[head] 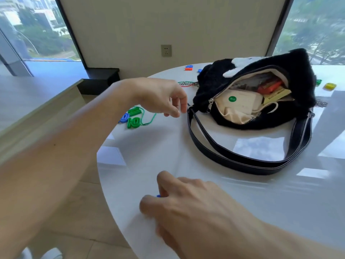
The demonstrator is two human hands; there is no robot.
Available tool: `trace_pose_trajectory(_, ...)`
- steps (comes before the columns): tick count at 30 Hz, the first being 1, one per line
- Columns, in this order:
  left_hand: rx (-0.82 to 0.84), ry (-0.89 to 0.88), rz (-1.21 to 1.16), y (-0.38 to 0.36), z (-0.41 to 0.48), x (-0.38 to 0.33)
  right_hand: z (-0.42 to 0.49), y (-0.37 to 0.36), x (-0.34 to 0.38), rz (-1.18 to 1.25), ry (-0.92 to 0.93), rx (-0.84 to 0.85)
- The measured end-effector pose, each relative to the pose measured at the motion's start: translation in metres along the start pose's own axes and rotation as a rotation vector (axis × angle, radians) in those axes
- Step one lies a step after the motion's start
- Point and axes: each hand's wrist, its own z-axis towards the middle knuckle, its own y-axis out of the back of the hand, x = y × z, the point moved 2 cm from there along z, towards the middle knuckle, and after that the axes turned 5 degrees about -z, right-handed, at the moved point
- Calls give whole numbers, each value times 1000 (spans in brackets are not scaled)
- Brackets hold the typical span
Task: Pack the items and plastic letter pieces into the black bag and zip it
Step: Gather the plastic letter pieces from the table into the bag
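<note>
The black fuzzy bag (291, 71) lies on the white round table (224, 193) at the back right. Its zip is open, and a white box with a green sticker (240, 101), a red item and a yellow box show inside. Its black strap (240, 162) loops toward me. My left hand (162, 98) hovers just left of the bag's zip end, fingers loosely curled and holding nothing. My right hand (184, 200) is low at the table's near left edge, thumb and fingers pinching a small blue piece (158, 196) that is mostly hidden. Green and blue letter pieces (133, 116) on a green string lie under my left hand.
Red and blue pieces (189, 67) sit at the table's far edge, with a chain and string (186, 84) beside the bag. Right of the bag lie a green piece (318, 82) and a yellow piece (330, 86). The floor drops away left of the table.
</note>
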Motion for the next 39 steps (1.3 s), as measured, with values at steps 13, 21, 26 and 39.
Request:
trace_pose_trajectory(13,412,-105,-1399,-43,-3,-67,-35,66,-96,-40,-288,-511)
trace_pose_trajectory(21,96,-72,-1868,-68,18,-112,-47,67,-127,-163,-253,-645)
trace_pose_trajectory(26,-168,55,-1703,-69,34,-114,-58,63,-148,76,-167,-760)
trace_pose_trajectory(39,97,297,-1448,-45,4,-165,-164,80,-142,651,-782,-711)
